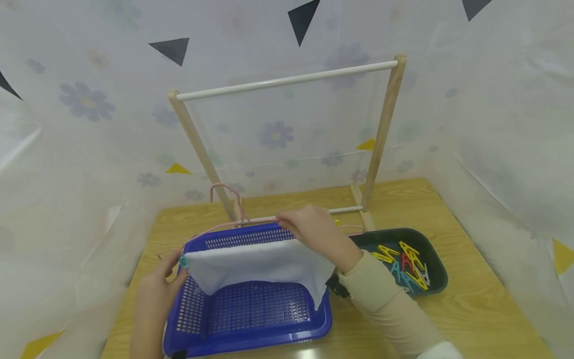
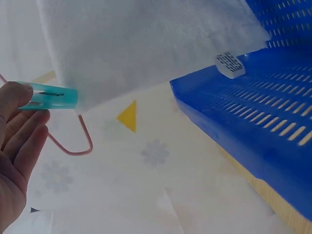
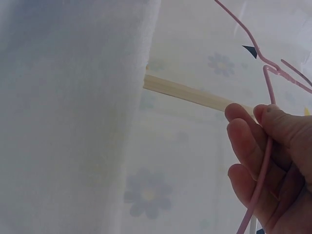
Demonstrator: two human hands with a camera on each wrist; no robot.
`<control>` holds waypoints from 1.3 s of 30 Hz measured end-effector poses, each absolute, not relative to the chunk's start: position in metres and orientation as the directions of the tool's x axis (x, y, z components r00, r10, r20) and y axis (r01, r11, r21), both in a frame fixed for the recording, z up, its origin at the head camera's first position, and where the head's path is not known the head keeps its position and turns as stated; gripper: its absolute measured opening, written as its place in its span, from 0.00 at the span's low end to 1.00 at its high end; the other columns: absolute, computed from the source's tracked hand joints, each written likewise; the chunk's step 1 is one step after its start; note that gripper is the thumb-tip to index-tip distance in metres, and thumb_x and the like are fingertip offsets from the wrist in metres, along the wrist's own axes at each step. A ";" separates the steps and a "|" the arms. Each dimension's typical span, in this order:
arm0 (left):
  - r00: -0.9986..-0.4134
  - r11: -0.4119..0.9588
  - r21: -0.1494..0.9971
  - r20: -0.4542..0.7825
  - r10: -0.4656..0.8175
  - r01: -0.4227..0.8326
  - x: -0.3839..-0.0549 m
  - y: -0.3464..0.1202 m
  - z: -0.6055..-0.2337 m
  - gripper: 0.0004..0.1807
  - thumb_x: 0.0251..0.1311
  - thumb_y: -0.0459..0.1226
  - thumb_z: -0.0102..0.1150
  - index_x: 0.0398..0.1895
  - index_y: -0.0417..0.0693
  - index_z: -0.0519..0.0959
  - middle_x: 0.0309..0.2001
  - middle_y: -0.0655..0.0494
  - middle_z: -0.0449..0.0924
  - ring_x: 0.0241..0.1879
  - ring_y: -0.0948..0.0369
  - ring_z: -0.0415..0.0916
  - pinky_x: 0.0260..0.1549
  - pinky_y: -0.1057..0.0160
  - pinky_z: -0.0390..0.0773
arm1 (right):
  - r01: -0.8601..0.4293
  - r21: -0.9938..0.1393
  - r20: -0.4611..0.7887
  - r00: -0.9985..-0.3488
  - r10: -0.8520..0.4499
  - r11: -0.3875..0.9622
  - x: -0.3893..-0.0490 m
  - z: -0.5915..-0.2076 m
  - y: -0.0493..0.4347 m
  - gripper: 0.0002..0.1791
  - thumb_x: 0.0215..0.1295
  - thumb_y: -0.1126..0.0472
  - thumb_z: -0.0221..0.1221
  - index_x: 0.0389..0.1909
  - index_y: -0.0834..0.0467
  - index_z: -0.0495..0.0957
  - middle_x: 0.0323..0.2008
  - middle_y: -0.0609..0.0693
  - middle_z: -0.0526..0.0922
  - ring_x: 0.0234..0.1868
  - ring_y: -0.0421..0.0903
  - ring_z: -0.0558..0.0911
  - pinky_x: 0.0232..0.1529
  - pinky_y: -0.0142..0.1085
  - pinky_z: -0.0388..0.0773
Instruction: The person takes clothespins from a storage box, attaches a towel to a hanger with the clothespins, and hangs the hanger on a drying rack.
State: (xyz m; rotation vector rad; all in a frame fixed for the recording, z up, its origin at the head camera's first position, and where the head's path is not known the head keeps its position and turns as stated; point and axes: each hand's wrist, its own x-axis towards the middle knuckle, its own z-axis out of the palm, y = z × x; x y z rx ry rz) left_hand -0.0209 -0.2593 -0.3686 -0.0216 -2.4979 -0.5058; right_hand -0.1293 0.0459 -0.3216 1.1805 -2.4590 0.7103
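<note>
My left hand [image 1: 157,284] pinches a teal clothespin [image 2: 56,96] at the upper left corner of a white cloth [image 1: 260,262]. In the head view the cloth hangs over the blue basket [image 1: 251,344], its top edge along a pink wire hanger [image 3: 263,170]. My right hand [image 1: 320,237] holds the hanger's wire to the right of the hook, with the thumb against it and fingers curled behind. The hook points up and leans left. A small white printed tag [image 2: 229,64] shows at the cloth's edge in the left wrist view.
A dark green tray [image 1: 441,279] holding several yellow, red, teal and white clothespins [image 1: 405,262] stands right of the basket. Behind is a wooden rack with a white top bar [image 1: 287,81]. Patterned sheeting surrounds the wooden table [image 1: 475,299].
</note>
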 end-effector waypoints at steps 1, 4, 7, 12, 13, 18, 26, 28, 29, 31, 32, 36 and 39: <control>-0.813 0.929 0.341 0.576 -0.087 0.143 -0.021 -0.261 -0.371 0.18 0.39 0.25 0.64 0.39 0.39 0.78 0.34 0.38 0.80 0.26 0.42 0.78 0.23 0.45 0.76 | -0.791 -0.297 0.482 -0.608 -0.631 0.535 -0.129 -0.322 0.046 0.06 0.61 0.60 0.56 0.35 0.55 0.80 0.26 0.45 0.83 0.20 0.39 0.79 0.15 0.27 0.69; -0.778 0.936 0.320 0.622 -0.090 0.147 -0.020 -0.266 -0.376 0.18 0.38 0.25 0.64 0.39 0.40 0.78 0.31 0.36 0.79 0.25 0.41 0.77 0.21 0.44 0.75 | -0.792 -0.301 0.488 -0.607 -0.627 0.531 -0.130 -0.323 0.048 0.06 0.61 0.60 0.56 0.35 0.55 0.80 0.26 0.45 0.83 0.21 0.40 0.79 0.17 0.29 0.71; -0.748 0.944 0.299 0.656 -0.100 0.136 -0.020 -0.269 -0.381 0.18 0.38 0.26 0.63 0.38 0.41 0.78 0.28 0.35 0.79 0.24 0.41 0.77 0.19 0.44 0.74 | -0.795 -0.303 0.492 -0.603 -0.628 0.526 -0.130 -0.324 0.049 0.06 0.61 0.60 0.56 0.34 0.55 0.80 0.26 0.45 0.83 0.22 0.40 0.79 0.18 0.29 0.72; -0.668 0.950 0.271 0.737 -0.103 0.153 -0.020 -0.272 -0.388 0.16 0.36 0.26 0.63 0.35 0.39 0.79 0.29 0.36 0.79 0.22 0.41 0.77 0.16 0.45 0.73 | -0.803 -0.311 0.492 -0.594 -0.636 0.509 -0.130 -0.323 0.050 0.05 0.61 0.60 0.55 0.33 0.55 0.80 0.25 0.45 0.82 0.21 0.39 0.78 0.17 0.28 0.70; -0.653 0.950 0.269 0.750 -0.105 0.157 -0.020 -0.273 -0.388 0.16 0.36 0.26 0.63 0.35 0.38 0.79 0.30 0.37 0.79 0.22 0.41 0.77 0.16 0.46 0.73 | -0.804 -0.314 0.491 -0.593 -0.639 0.505 -0.130 -0.323 0.050 0.05 0.61 0.61 0.55 0.33 0.55 0.80 0.26 0.45 0.82 0.21 0.39 0.78 0.17 0.28 0.70; -0.613 0.955 0.255 0.782 -0.110 0.154 -0.021 -0.273 -0.391 0.13 0.39 0.31 0.61 0.33 0.38 0.80 0.29 0.38 0.80 0.18 0.42 0.76 0.11 0.49 0.69 | -0.806 -0.316 0.487 -0.590 -0.644 0.500 -0.130 -0.322 0.051 0.05 0.61 0.61 0.56 0.33 0.56 0.80 0.26 0.46 0.82 0.20 0.39 0.77 0.16 0.26 0.67; -0.623 0.950 0.230 0.781 -0.050 0.213 -0.025 -0.272 -0.394 0.10 0.43 0.34 0.60 0.31 0.38 0.80 0.26 0.38 0.80 0.16 0.45 0.76 0.11 0.51 0.71 | -0.837 -0.231 0.565 -0.531 -0.632 0.496 -0.131 -0.328 0.051 0.03 0.59 0.61 0.57 0.31 0.55 0.78 0.21 0.44 0.81 0.15 0.36 0.72 0.13 0.26 0.64; -0.627 0.945 0.232 0.778 -0.038 0.231 -0.026 -0.271 -0.395 0.09 0.45 0.33 0.60 0.31 0.38 0.81 0.27 0.41 0.81 0.17 0.46 0.77 0.12 0.53 0.71 | -0.845 -0.219 0.593 -0.512 -0.622 0.487 -0.131 -0.329 0.050 0.02 0.59 0.62 0.57 0.31 0.56 0.78 0.20 0.45 0.80 0.15 0.37 0.73 0.15 0.26 0.68; -0.631 0.944 0.225 0.775 -0.025 0.240 -0.027 -0.270 -0.395 0.09 0.46 0.34 0.60 0.31 0.39 0.81 0.28 0.41 0.81 0.18 0.46 0.77 0.11 0.54 0.71 | -0.849 -0.216 0.606 -0.504 -0.616 0.482 -0.131 -0.330 0.049 0.02 0.59 0.63 0.57 0.32 0.57 0.78 0.20 0.45 0.80 0.15 0.37 0.73 0.16 0.27 0.70; -0.633 0.938 0.222 0.774 -0.004 0.265 -0.028 -0.269 -0.397 0.09 0.49 0.36 0.59 0.32 0.39 0.80 0.29 0.43 0.81 0.20 0.47 0.78 0.11 0.57 0.71 | -0.859 -0.224 0.630 -0.489 -0.604 0.461 -0.130 -0.331 0.048 0.03 0.59 0.65 0.57 0.33 0.58 0.78 0.22 0.47 0.81 0.17 0.38 0.76 0.20 0.28 0.74; -0.628 0.935 0.218 0.778 0.006 0.279 -0.029 -0.269 -0.397 0.10 0.50 0.37 0.58 0.32 0.39 0.80 0.29 0.44 0.81 0.20 0.47 0.78 0.10 0.59 0.71 | -0.866 -0.227 0.644 -0.477 -0.599 0.445 -0.130 -0.332 0.048 0.03 0.58 0.66 0.57 0.33 0.59 0.78 0.24 0.48 0.82 0.20 0.39 0.78 0.24 0.28 0.76; -0.629 0.926 0.208 0.776 0.040 0.315 -0.032 -0.269 -0.401 0.12 0.52 0.39 0.56 0.32 0.38 0.80 0.28 0.44 0.81 0.18 0.50 0.77 0.08 0.63 0.69 | -0.894 -0.215 0.687 -0.424 -0.590 0.392 -0.130 -0.334 0.047 0.06 0.57 0.69 0.57 0.35 0.62 0.78 0.29 0.51 0.83 0.30 0.43 0.82 0.35 0.28 0.78; -0.638 0.925 0.215 0.769 0.037 0.313 -0.033 -0.267 -0.402 0.10 0.47 0.34 0.60 0.32 0.37 0.79 0.28 0.44 0.81 0.20 0.49 0.78 0.13 0.60 0.72 | -0.910 -0.189 0.711 -0.386 -0.588 0.369 -0.129 -0.336 0.047 0.08 0.55 0.70 0.58 0.37 0.64 0.78 0.32 0.53 0.82 0.33 0.45 0.82 0.38 0.29 0.77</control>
